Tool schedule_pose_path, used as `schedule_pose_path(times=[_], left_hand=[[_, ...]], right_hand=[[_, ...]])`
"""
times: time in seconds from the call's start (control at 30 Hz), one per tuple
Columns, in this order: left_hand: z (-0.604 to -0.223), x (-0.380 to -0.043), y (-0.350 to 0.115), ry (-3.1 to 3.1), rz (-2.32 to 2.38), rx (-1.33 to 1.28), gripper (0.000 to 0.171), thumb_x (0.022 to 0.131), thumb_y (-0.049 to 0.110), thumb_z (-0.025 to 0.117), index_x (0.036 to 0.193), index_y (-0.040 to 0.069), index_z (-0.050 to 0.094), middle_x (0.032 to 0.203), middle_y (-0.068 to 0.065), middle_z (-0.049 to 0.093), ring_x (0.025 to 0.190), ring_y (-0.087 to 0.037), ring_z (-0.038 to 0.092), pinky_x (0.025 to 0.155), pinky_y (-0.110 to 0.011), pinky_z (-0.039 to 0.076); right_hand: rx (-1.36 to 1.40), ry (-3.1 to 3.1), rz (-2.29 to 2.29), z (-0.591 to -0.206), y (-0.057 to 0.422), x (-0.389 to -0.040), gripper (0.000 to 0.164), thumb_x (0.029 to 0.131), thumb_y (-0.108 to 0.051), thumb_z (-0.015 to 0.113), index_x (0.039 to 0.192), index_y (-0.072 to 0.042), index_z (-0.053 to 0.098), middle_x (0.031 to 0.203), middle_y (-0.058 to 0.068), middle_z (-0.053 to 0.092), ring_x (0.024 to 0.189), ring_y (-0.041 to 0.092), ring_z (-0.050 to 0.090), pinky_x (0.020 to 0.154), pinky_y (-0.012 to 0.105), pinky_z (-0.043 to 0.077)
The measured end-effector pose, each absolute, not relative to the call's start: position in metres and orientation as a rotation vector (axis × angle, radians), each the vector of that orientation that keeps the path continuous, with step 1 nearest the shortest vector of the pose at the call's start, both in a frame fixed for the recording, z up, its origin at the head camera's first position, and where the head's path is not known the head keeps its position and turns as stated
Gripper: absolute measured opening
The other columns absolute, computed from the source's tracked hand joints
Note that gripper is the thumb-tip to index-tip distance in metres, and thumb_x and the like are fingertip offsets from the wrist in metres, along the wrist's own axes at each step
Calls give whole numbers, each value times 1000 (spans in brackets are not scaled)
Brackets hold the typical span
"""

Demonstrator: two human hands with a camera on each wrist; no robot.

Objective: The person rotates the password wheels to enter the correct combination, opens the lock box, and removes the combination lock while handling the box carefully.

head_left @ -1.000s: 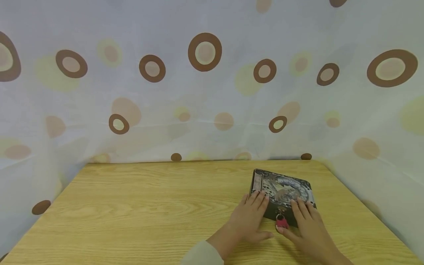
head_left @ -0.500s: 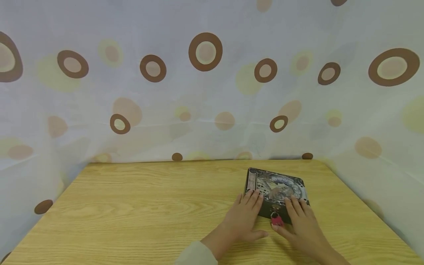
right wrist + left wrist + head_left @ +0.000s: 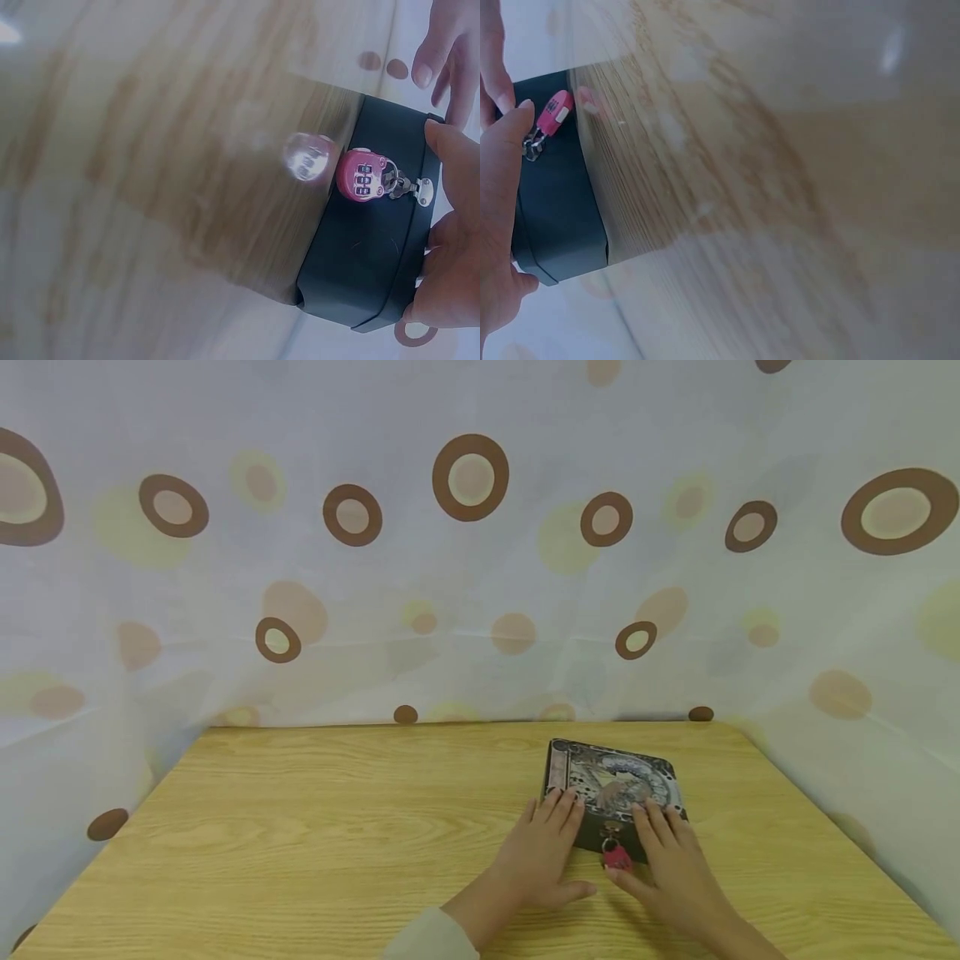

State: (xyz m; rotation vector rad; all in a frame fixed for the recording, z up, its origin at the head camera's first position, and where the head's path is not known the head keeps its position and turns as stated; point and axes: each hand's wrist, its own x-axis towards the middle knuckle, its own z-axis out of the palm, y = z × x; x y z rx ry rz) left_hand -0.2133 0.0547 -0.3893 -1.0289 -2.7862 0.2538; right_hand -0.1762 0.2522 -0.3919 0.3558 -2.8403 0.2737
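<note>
On the right part of the table lies a dark box (image 3: 622,772) with a printed, patterned lid. A small pink combination padlock (image 3: 617,857) hangs from the clasp on its front. In the right wrist view the padlock (image 3: 352,180) shows three number dials. My left hand (image 3: 534,858) rests its fingers on the lid's front left part, thumb held out to the side. The fingers of my right hand (image 3: 681,878) lie on the lid's front right part, with the thumb near the padlock. Seen from the left wrist, the box front (image 3: 559,214) is plain dark green-grey.
The wood-grain table (image 3: 337,827) stretches left of the box. A pale curtain (image 3: 450,568) with brown and yellow circles stands behind the table and along both sides.
The box, with its padlock, has slid a little to the left across the table. Both hands have moved along with it, fingers still on the lid.
</note>
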Motion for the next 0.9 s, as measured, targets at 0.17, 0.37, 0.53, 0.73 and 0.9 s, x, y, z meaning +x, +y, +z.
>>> schedule_pose_path(times=[0.17, 0.37, 0.53, 0.73, 0.9], left_hand=[[-390, -213, 51, -2786, 246, -1018, 91, 83, 74, 32, 149, 15, 14, 157, -3, 13, 144, -19, 15, 114, -37, 26], [-389, -211, 45, -2781, 188, -1023, 90, 84, 72, 34, 149, 13, 16, 156, -4, 15, 143, -20, 17, 113, -38, 27], [-388, -210, 39, -2784, 179, -1014, 90, 84, 72, 35, 149, 12, 17, 156, -6, 16, 143, -21, 18, 112, -39, 28], [-388, -209, 35, -2780, 217, -987, 91, 83, 73, 35, 148, 12, 18, 155, -6, 17, 143, -22, 19, 112, -39, 29], [-385, -208, 31, -2801, 185, -984, 91, 83, 73, 36, 148, 12, 20, 155, -7, 18, 142, -22, 19, 112, -40, 29]], right_hand=[[374, -2826, 272, -393, 249, -177, 88, 78, -50, 66, 137, 9, 35, 141, 33, 31, 128, 55, 26, 100, 66, 25], [392, -2832, 311, -391, 246, -177, 89, 78, -49, 66, 138, 9, 34, 143, 33, 29, 129, 55, 23, 101, 65, 23], [418, -2830, 320, -390, 240, -178, 88, 79, -49, 66, 137, 9, 34, 143, 33, 30, 129, 55, 23, 102, 65, 23], [434, -2818, 324, -389, 234, -179, 88, 78, -48, 67, 137, 9, 35, 143, 33, 30, 130, 54, 24, 102, 65, 23], [445, -2814, 329, -390, 230, -181, 88, 79, -48, 66, 137, 9, 34, 143, 33, 29, 130, 54, 23, 102, 65, 23]])
